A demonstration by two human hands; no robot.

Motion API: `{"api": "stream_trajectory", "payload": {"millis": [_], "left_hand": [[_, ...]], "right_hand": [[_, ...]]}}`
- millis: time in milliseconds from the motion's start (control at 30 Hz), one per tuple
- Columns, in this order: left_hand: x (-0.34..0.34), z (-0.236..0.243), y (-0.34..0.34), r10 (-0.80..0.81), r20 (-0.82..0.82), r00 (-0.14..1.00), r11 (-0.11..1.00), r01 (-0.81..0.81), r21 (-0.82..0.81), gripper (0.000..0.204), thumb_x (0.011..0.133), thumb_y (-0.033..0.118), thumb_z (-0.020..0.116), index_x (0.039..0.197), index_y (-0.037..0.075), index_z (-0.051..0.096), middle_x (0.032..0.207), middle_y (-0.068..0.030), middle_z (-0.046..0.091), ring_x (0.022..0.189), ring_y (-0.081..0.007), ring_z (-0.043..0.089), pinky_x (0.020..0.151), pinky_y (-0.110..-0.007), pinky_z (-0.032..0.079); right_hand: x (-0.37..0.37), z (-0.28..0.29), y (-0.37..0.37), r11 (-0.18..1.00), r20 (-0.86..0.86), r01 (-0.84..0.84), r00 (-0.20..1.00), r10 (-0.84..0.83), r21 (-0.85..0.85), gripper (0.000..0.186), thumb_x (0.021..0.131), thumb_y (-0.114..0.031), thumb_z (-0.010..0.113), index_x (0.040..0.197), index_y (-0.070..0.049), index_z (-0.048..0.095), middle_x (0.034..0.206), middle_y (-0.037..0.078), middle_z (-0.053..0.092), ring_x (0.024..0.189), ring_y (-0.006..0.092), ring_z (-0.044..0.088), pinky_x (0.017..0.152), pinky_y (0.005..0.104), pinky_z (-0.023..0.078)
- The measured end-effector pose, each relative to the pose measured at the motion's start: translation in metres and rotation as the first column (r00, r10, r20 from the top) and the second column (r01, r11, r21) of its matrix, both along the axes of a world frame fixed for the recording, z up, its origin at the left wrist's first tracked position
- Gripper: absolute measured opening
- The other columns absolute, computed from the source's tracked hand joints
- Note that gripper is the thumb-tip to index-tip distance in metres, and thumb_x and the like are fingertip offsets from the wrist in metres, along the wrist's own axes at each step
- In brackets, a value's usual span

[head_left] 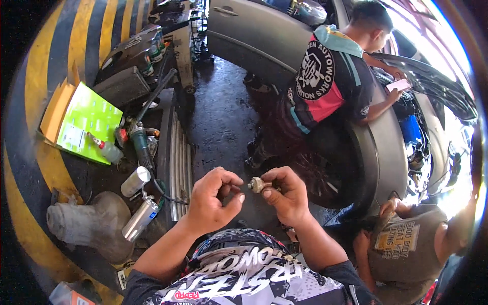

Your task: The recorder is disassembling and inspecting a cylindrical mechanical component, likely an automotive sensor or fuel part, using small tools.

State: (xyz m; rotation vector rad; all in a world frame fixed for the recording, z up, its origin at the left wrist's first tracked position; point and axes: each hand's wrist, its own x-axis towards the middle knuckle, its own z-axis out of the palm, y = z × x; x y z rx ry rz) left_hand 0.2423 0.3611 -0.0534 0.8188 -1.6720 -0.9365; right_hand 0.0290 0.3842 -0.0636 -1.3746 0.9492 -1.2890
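My right hand [287,195] pinches a small metal fitting [258,184] with a round brass-coloured head, held up in front of my chest. My left hand [213,199] is curled beside it, fingertips close to the fitting's left end; whether it touches the part or holds something tiny is not clear. Both forearms rise from the bottom over my patterned shirt.
Two silver spray cans [137,201], an angle grinder [140,145], a green open box [86,122] and a grey cloth-covered lump [76,223] lie to my left by a yellow-black striped wall. A person in a black-pink shirt [325,76] leans over a grey car [386,152]; another person crouches at lower right [406,244].
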Motion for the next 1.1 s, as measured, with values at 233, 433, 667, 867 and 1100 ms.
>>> {"api": "stream_trajectory", "payload": {"millis": [233, 433, 667, 867, 1100], "left_hand": [[0.011, 0.008, -0.003, -0.032, 0.117, 0.993, 0.985, 0.052, -0.167, 0.021, 0.074, 0.006, 0.072, 0.09, 0.005, 0.059, 0.077, -0.0052, 0.053, 0.061, -0.0152, 0.048, 0.056, -0.029, 0.04], [0.014, 0.008, -0.007, -0.067, 0.105, 0.992, 0.971, 0.089, -0.221, 0.02, 0.07, 0.006, 0.069, 0.085, 0.004, 0.055, 0.077, -0.0078, 0.054, 0.062, -0.0205, 0.053, 0.057, -0.032, 0.044], [0.013, 0.001, -0.005, -0.101, 0.052, 0.994, 0.988, 0.106, -0.112, 0.018, 0.07, 0.007, 0.064, 0.083, 0.005, 0.052, 0.075, -0.0091, 0.056, 0.066, -0.0214, 0.054, 0.061, -0.032, 0.044], [0.006, 0.001, 0.003, -0.077, 0.017, 0.997, 0.997, 0.076, 0.017, 0.016, 0.074, 0.005, 0.064, 0.086, 0.006, 0.052, 0.079, -0.0066, 0.057, 0.068, -0.0156, 0.053, 0.062, -0.03, 0.043], [0.006, -0.008, -0.002, -0.05, -0.045, 0.998, 0.988, 0.043, -0.148, 0.02, 0.071, 0.001, 0.066, 0.086, 0.004, 0.054, 0.076, -0.0066, 0.053, 0.063, -0.0157, 0.051, 0.058, -0.029, 0.042]], "right_hand": [[0.011, 0.009, 0.004, 0.991, 0.009, -0.102, 0.995, 0.102, 0.09, 0.032, 0.095, -0.022, 0.073, 0.114, 0.0, 0.06, 0.098, 0.004, 0.067, 0.084, 0.009, 0.06, 0.072, 0.0247, 0.05], [0.019, 0.011, 0.005, 0.916, 0.281, -0.246, 0.947, 0.157, 0.316, 0.029, 0.097, -0.024, 0.069, 0.113, -0.002, 0.058, 0.091, 0.004, 0.067, 0.065, 0.0049, 0.053, 0.053, 0.0214, 0.042], [0.024, 0.001, 0.011, 0.973, 0.189, -0.174, 0.971, 0.144, 0.152, 0.029, 0.094, -0.018, 0.073, 0.113, -0.002, 0.058, 0.095, 0.005, 0.066, 0.074, 0.0071, 0.056, 0.064, 0.0227, 0.046], [0.022, -0.013, 0.008, 0.989, 0.202, -0.147, 0.969, 0.143, 0.005, 0.029, 0.091, -0.011, 0.076, 0.113, -0.002, 0.059, 0.11, 0.009, 0.065, 0.098, 0.0119, 0.06, 0.086, 0.0286, 0.048], [0.02, -0.005, 0.008, 0.987, 0.214, -0.159, 0.965, 0.155, 0.002, 0.027, 0.092, -0.012, 0.075, 0.111, -0.002, 0.06, 0.106, 0.008, 0.066, 0.092, 0.0102, 0.059, 0.081, 0.0266, 0.049]]}}
